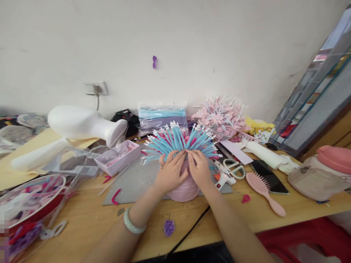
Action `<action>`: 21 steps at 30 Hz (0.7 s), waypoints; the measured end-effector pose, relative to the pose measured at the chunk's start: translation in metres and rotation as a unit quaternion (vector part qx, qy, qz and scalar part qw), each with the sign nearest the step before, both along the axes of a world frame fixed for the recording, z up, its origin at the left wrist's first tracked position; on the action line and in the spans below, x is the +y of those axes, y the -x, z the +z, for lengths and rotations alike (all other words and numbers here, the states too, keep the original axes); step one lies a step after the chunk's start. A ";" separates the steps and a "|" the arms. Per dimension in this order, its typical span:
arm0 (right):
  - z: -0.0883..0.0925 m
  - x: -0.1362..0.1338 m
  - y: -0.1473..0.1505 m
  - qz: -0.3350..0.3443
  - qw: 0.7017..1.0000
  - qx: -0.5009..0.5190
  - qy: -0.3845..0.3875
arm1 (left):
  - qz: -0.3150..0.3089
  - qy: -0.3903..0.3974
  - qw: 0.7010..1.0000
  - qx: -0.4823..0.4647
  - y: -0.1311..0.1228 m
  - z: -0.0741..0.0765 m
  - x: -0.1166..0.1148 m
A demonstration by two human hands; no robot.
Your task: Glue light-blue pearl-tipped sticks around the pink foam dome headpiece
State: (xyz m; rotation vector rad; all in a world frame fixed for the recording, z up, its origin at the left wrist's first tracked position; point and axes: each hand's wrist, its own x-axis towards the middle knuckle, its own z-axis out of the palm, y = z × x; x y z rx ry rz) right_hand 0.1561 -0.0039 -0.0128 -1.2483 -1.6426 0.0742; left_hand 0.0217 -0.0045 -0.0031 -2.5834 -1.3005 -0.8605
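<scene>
A round pink ribbed base (184,190) stands on a grey mat (131,182), with a fan of blue pipe-cleaner stems (171,140) tipped with white beads spreading from its top. Magenta pieces show among the stems. My left hand (172,170) and my right hand (199,168) meet at the front centre of the stems. The fingertips of both hands are pressed together at the stems' lower ends; what is pinched between them is too small to make out.
Right of the base lie a glue gun (226,179), scissors (237,168), a pink hairbrush (260,186) and a phone (270,177). A pink box (117,159) and a white mannequin head (82,122) are at left. A purple flower (169,227) lies in front.
</scene>
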 end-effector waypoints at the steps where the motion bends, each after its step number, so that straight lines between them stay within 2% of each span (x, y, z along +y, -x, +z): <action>1: 0.000 0.000 0.000 0.000 1.000 -0.001 0.000 | -0.002 0.001 1.000 0.002 0.000 0.000 0.000; 13: -0.003 0.003 0.002 -0.017 1.000 0.024 -0.003 | -0.032 0.017 0.999 0.012 0.001 -0.004 0.006; 21: -0.002 0.003 0.003 -0.013 0.999 0.046 -0.013 | -0.039 -0.006 0.999 0.009 0.003 -0.004 0.004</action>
